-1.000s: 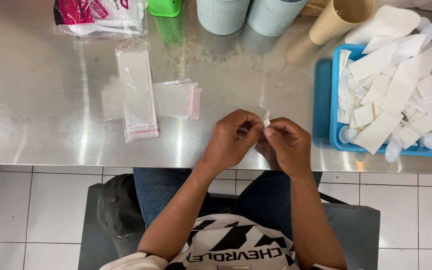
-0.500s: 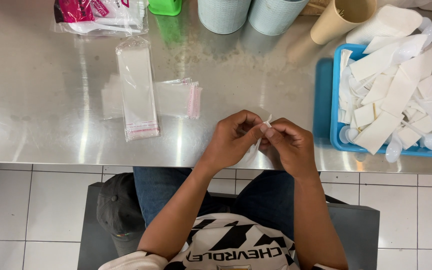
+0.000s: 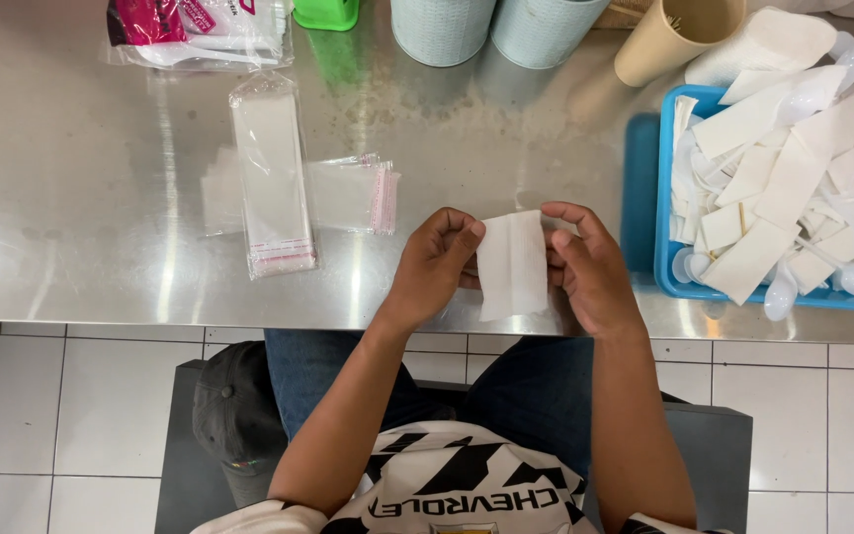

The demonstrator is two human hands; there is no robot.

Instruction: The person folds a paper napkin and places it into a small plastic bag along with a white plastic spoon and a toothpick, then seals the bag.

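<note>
Napkin point(image 3: 512, 263), white and opened flat, held above the near edge of the steel table point(image 3: 101, 247), left hand point(image 3: 434, 265) and right hand point(image 3: 590, 272) each pinching a side edge; judgement: keep tension even so the centre crease stays straight

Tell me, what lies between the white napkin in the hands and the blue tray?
Only the right hand and bare steel table separate napkin and blue tray, in the head view.
</note>
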